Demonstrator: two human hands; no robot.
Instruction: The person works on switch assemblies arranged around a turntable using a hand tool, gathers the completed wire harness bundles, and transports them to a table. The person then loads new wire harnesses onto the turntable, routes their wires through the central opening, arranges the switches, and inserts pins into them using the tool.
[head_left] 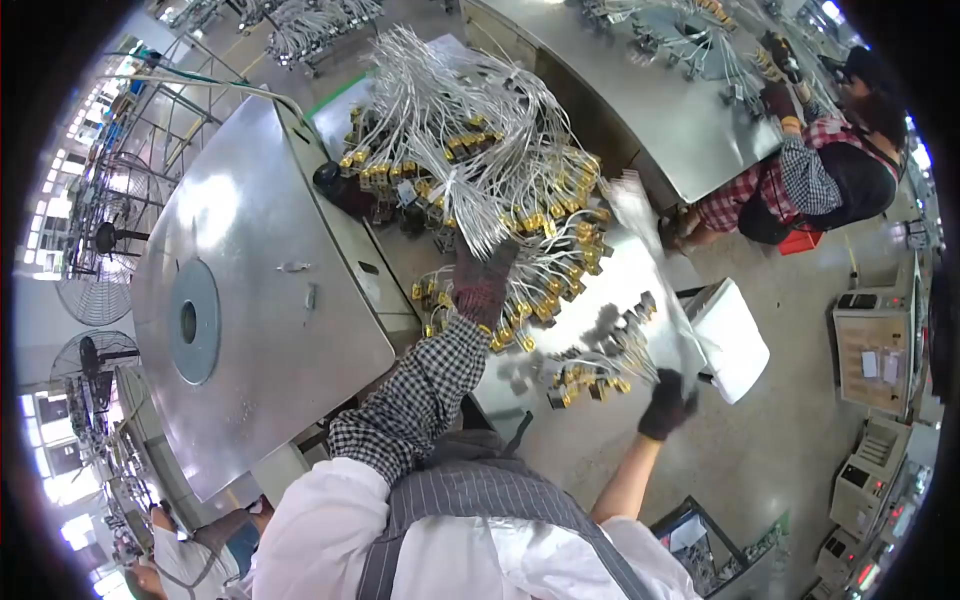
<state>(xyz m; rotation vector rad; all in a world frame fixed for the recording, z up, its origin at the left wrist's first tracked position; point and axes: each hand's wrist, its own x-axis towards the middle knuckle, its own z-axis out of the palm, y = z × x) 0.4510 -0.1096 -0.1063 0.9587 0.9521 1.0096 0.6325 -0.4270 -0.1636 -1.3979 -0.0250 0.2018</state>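
Observation:
A large heap of white cables with yellow-and-black connectors (560,285) covers much of the metal table (560,345). My left hand (485,275), in a dark red glove, reaches into the heap and is closed at the end of a bundle of white cables (462,195); its fingertips are partly hidden. At the table's right edge, my right hand (668,405), in a dark glove, is closed around a smaller cable bundle (632,350). Connectors of that bundle lie on the tabletop to the left of the hand. Pale cables (645,220) above it are smeared by motion.
To the left stands a metal worktable (250,330) with a round grey disc (194,320). Another metal table (640,90) is at upper right, where a co-worker (820,170) handles cables. A white stool-like object (730,340) stands right of my table. A dark-framed bin (705,545) sits below.

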